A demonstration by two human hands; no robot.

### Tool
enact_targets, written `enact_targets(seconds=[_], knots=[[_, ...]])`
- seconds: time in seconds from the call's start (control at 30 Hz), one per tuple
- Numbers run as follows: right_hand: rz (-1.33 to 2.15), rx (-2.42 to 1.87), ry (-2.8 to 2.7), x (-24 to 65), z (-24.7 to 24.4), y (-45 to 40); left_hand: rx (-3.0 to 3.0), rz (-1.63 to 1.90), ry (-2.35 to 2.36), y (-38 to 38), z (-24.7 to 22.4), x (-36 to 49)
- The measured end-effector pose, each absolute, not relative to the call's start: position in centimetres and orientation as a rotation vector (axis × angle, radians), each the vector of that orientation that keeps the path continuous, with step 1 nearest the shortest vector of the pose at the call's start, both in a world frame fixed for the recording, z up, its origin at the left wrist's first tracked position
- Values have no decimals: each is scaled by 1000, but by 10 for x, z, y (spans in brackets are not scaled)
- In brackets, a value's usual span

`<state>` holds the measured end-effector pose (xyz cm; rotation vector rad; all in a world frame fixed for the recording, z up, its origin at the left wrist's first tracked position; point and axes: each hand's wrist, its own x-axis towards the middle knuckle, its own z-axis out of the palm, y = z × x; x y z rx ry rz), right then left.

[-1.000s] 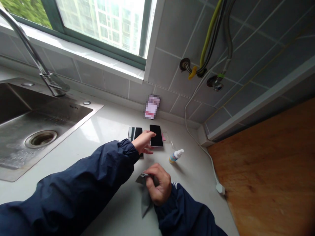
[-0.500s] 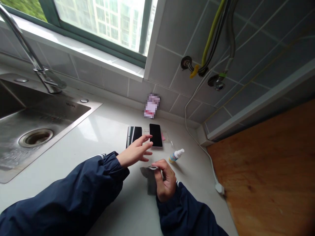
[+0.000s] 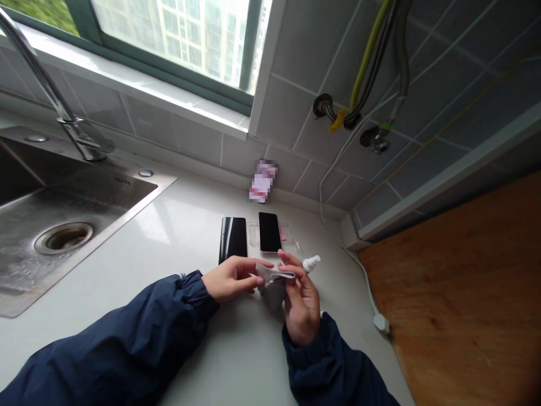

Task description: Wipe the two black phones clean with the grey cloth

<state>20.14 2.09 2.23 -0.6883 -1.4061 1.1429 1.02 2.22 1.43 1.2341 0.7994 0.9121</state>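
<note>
Between my two hands is a small grey cloth (image 3: 274, 290), partly folded. My left hand (image 3: 231, 278) pinches its left edge between thumb and fingers. On the other side my right hand (image 3: 302, 307) is closed on the folded right part. Just beyond lie two phones with dark screens: a black phone (image 3: 233, 237) on the left, its lower end partly hidden by my left hand, and a second phone (image 3: 269, 232) to its right. A white-capped spray bottle (image 3: 311, 263) shows behind my right hand, which covers its body.
Clear plastic phone cases (image 3: 253, 232) lie around the second phone. A pixelated upright item (image 3: 262, 181) leans on the tiled wall. The steel sink (image 3: 143, 208) is at left, a wooden panel (image 3: 456, 282) at right. A white cable with a plug (image 3: 381, 323) runs down the right side.
My left hand has moved from above the phones down to the cloth and taken hold of its edge. My right hand has shifted slightly right and up, raising the cloth in front of the bottle.
</note>
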Motion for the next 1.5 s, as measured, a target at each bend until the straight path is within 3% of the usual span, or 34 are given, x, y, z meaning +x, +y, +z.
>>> enact_targets(seconds=[0.53,0.8,1.27,1.37,1.5], knots=[[1827,-907,-893,186,2,22,1178,1352,960,19,34,9],[1862,-950,-927,188,-8,16,1070,1513,1176,10,37,15],[2359,-726,-692,194,11,22,820,1292,870,17,34,7],[2281,-722,-749,195,12,26,865,1384,898,21,30,10],[1898,-822,-985,199,9,34,958,1459,1043,29,22,8]])
